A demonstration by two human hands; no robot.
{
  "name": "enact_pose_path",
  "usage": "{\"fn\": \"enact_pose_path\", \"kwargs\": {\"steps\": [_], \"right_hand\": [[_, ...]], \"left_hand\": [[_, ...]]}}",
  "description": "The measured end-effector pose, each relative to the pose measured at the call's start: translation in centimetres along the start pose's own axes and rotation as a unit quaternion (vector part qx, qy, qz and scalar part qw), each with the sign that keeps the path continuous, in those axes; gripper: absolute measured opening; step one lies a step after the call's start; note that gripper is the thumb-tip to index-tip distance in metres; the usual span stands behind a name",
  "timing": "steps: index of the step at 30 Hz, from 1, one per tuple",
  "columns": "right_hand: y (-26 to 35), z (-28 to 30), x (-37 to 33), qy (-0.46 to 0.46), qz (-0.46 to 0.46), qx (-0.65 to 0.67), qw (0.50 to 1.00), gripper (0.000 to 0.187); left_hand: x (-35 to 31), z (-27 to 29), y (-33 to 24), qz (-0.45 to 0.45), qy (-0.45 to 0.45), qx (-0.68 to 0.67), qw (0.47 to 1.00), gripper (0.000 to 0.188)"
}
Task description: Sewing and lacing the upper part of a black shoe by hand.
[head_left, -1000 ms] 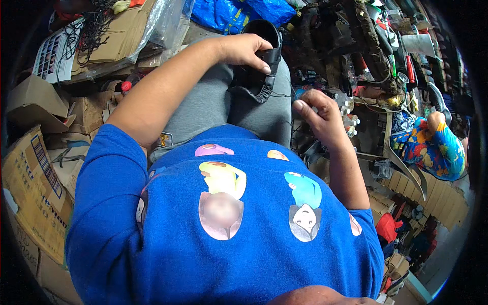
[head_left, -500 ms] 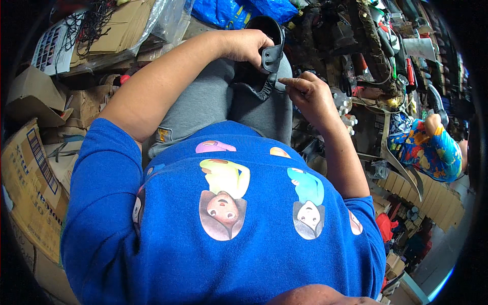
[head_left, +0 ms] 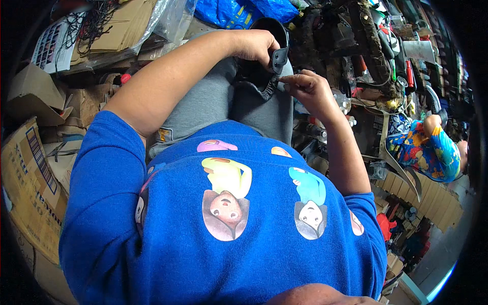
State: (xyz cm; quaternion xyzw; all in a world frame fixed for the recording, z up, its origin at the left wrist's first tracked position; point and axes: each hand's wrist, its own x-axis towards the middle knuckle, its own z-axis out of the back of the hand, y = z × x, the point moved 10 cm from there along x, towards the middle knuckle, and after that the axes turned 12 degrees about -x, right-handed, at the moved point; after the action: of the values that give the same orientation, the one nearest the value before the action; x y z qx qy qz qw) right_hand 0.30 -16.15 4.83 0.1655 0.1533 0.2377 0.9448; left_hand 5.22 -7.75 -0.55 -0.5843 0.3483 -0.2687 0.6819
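So I've got this black shoe (head_left: 256,76) sitting on my lap, across the grey trousers (head_left: 198,101) around my thighs, with its opening facing away from me. My left hand (head_left: 258,47) is reaching over and gripping it, fingers closed around the side right by a little flap (head_left: 279,60) with a couple of small round dots on it. My right hand (head_left: 311,90) is just off the other side: forefinger stretched out to the shoe, tip right at its border just below the flap, the other fingers curled in. Honestly can't tell if that one's pinching something thin or simply pointing, the fingertips are too small to make out. Nearest to me the shoe has a puckered, gathered edge (head_left: 264,92). Yeah, the place is packed: crinkled blue plastic (head_left: 223,12) past my knees, flat brown cardboard (head_left: 124,30) with a tangle of black cord (head_left: 96,25) over to the left, an open cardboard box (head_left: 35,96) nearer me. Off to my right there are clear bottles (head_left: 341,101) close by my wrist, a red-handled tool (head_left: 409,73) further out, and another person in a bright patterned top (head_left: 427,150).
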Motion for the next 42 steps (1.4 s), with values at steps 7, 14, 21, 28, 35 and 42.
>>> {"fn": "enact_pose_path", "kwargs": {"steps": [7,14,21,28,35,42], "right_hand": [[-2.7,-2.7,1.4,0.066,-0.003,0.155,0.986,0.025],[-0.7,-1.2,0.6,0.009,-0.026,0.124,0.992,0.021],[-3.0,-2.4,1.0,0.026,-0.010,0.173,0.984,0.017],[-7.1,-4.3,1.0,0.080,-0.041,0.332,0.939,0.014],[-9.6,-6.7,0.5,0.106,-0.127,0.532,0.830,0.013],[-10.4,-7.3,1.0,0.135,-0.125,0.566,0.803,0.014]], "left_hand": [[-0.4,-0.3,-0.3,-0.031,0.033,-0.009,0.999,0.022],[-1.2,0.1,0.1,-0.023,0.022,-0.016,0.999,0.024],[0.4,-0.7,-0.5,-0.025,0.038,-0.002,0.999,0.024],[2.5,-1.3,-1.0,0.040,0.053,0.050,0.997,0.031],[3.7,-1.3,-0.7,0.093,0.070,0.078,0.990,0.034],[4.3,-1.2,-0.4,0.107,0.073,0.058,0.990,0.033]]}}
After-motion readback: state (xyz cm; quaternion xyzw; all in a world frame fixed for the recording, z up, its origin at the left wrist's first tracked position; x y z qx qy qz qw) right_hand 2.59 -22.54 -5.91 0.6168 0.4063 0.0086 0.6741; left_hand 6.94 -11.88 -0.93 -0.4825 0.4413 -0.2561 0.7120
